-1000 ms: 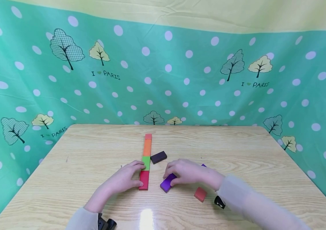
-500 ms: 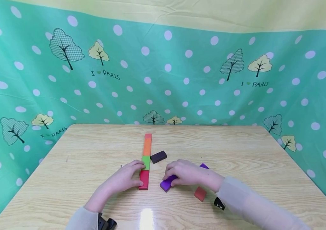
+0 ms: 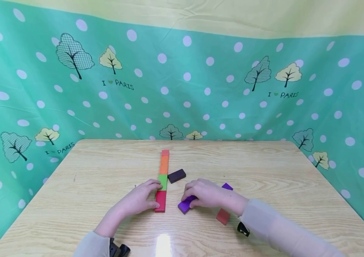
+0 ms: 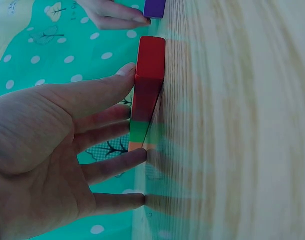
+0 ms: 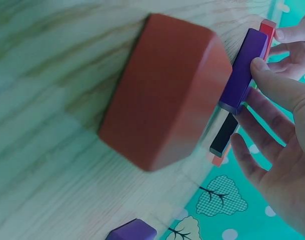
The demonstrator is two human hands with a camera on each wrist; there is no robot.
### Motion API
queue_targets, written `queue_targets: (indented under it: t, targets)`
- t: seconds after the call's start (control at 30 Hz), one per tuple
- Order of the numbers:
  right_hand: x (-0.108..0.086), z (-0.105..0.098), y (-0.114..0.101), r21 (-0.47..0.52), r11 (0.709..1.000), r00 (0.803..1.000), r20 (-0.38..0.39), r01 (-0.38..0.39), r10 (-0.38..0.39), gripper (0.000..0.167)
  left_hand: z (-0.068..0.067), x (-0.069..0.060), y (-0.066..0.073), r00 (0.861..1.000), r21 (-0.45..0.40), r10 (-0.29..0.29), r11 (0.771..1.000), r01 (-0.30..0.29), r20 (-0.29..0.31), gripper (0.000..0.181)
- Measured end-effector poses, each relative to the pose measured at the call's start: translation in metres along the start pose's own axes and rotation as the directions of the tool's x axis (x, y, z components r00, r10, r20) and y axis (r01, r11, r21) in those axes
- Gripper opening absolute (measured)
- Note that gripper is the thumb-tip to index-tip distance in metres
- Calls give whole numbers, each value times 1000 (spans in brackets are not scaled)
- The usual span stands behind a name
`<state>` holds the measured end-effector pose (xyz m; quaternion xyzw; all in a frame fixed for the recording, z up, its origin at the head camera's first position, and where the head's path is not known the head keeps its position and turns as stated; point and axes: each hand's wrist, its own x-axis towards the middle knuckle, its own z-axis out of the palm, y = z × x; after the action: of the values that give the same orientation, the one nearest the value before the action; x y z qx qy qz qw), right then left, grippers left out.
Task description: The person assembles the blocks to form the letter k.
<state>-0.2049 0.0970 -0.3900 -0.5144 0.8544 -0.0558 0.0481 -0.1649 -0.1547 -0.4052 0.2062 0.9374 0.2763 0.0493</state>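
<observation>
Worktop (image 3: 111, 164) of pale wood grain stands before a green dotted cloth (image 3: 198, 85) printed with trees. The left hand (image 3: 138, 199), fingers spread, touches the red block (image 3: 161, 198) nearest in a coloured row (image 3: 163, 178); the right hand (image 3: 202, 192) pinches a purple block (image 3: 185, 206) to its right.

On the wood-grained table (image 3: 275, 171) I can see a row laid end to end: red block (image 3: 160, 202), green block (image 3: 163, 179), orange block (image 3: 164, 165), pink block (image 3: 165, 152). A black block (image 3: 177, 176) lies askew just beside it. Farther right are a purple block (image 3: 183, 206), a second purple one (image 3: 227, 186) and a rust block (image 3: 223, 216), all apart.
</observation>
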Motion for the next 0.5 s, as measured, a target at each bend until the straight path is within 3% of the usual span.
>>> queue_targets:
  t: [0.5]
  targets:
    - [6, 0, -4, 16, 996, 996, -19, -86, 86, 25, 0, 0, -2, 1000, 5, 6, 1000, -6, 2, 54]
